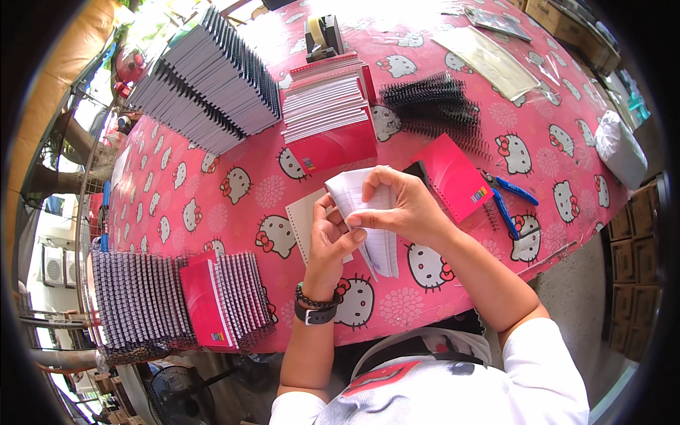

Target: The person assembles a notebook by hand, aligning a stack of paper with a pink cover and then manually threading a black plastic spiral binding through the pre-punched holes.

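Between my two hands I hold a bent stack of lined paper sheets point(382, 248) above the table. My left hand point(331, 230) grips its left edge, thumb pressed toward the other thumb. My right hand point(397, 202) curls over the upper part, its fingers bent round the sheets. Under my left hand lies a pale punched card point(301, 216), partly hidden. Right of my right hand is a pink notebook cover point(453, 177) with holes along its edge. Blue-handled pliers point(506, 209) lie beside it, near a loose black spiral coil point(490, 214).
Black spiral coils point(439, 106) are heaped beyond the cover. Pink covers and paper point(333, 145) stand piled in the middle, with a tape dispenser point(324, 39) behind. Tall notebook stacks point(212, 85) rise at far left, and spiral-bound notebooks point(138, 297) stand at near left.
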`<action>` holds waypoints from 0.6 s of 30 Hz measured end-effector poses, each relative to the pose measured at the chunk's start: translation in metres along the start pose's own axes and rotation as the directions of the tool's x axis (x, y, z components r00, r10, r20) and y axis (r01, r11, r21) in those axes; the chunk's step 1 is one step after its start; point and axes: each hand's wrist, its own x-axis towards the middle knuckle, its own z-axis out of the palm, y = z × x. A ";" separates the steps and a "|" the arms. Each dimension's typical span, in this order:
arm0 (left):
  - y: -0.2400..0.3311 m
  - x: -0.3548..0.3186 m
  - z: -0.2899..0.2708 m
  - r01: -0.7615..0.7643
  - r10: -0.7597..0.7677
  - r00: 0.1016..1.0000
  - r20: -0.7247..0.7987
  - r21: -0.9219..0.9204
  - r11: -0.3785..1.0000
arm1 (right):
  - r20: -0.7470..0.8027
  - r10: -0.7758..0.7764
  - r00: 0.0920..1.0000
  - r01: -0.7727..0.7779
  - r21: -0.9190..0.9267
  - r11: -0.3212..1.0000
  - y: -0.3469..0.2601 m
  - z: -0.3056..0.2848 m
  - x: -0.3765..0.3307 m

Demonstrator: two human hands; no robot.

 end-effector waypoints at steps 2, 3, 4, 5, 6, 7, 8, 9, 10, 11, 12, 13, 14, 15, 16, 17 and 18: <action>0.000 0.000 0.000 0.004 -0.004 1.000 -0.001 0.006 1.000 | 0.008 0.010 1.000 -0.010 0.004 1.000 -0.001 0.000 0.000; 0.000 0.000 0.000 0.004 -0.004 1.000 -0.001 0.009 1.000 | 0.017 0.019 1.000 -0.020 0.007 1.000 -0.001 0.000 0.000; 0.000 0.000 -0.001 0.005 -0.005 1.000 -0.002 0.013 1.000 | 0.027 0.029 0.999 -0.029 0.010 1.000 -0.001 0.000 0.000; 0.000 0.000 -0.001 0.005 -0.005 1.000 -0.003 0.016 1.000 | 0.025 0.021 0.999 -0.021 0.007 1.000 -0.001 0.000 0.000; 0.000 0.000 -0.001 0.006 -0.006 1.000 -0.002 0.012 1.000 | 0.021 0.013 1.000 -0.013 0.003 1.000 -0.001 0.000 0.000; 0.000 0.000 -0.001 0.008 -0.008 1.000 -0.002 0.009 1.000 | 0.018 0.005 1.000 -0.005 -0.001 1.000 -0.001 -0.001 0.000; 0.001 0.000 0.000 0.009 -0.009 1.000 -0.001 0.005 1.000 | 0.017 0.001 1.000 0.000 -0.007 1.000 -0.001 -0.001 0.000; 0.001 0.000 0.000 0.005 -0.005 1.000 0.000 0.004 1.000 | 0.017 -0.005 1.000 0.005 -0.011 1.000 -0.001 -0.001 0.000; 0.001 0.000 0.000 0.001 -0.001 1.000 0.000 0.003 1.000 | 0.018 -0.010 1.000 0.010 -0.015 1.000 -0.001 -0.001 0.000; 0.000 0.000 0.000 -0.003 0.003 1.000 0.001 0.002 1.000 | 0.021 -0.004 1.000 0.004 -0.010 1.000 -0.001 -0.001 0.001; 0.001 0.000 0.000 -0.003 0.003 1.000 0.000 -0.004 1.000 | 0.023 0.003 1.000 -0.003 -0.005 1.000 -0.001 -0.001 0.001; 0.001 0.000 0.001 -0.004 0.004 1.000 -0.001 -0.010 1.000 | 0.025 0.009 1.000 -0.009 0.000 1.000 -0.001 -0.002 0.001; 0.002 -0.001 0.002 -0.004 0.004 1.000 -0.002 -0.017 1.000 | 0.023 0.001 1.000 -0.001 -0.006 1.000 -0.001 -0.002 0.001; 0.002 -0.001 0.002 -0.004 0.004 1.000 -0.001 -0.014 1.000 | 0.022 -0.007 1.000 0.007 -0.012 1.000 0.000 -0.002 0.001; 0.002 -0.001 0.002 -0.004 0.004 1.000 0.000 -0.012 1.000 | 0.020 -0.015 1.000 0.015 -0.018 1.000 0.000 -0.002 0.001; 0.003 -0.001 0.002 -0.004 0.004 1.000 0.001 -0.009 1.000 | 0.027 -0.003 1.000 0.003 -0.013 1.000 0.000 -0.002 0.001; 0.003 -0.001 0.002 -0.005 0.005 1.000 0.001 -0.010 1.000 | 0.035 0.009 0.999 -0.009 -0.007 1.000 -0.001 -0.002 0.000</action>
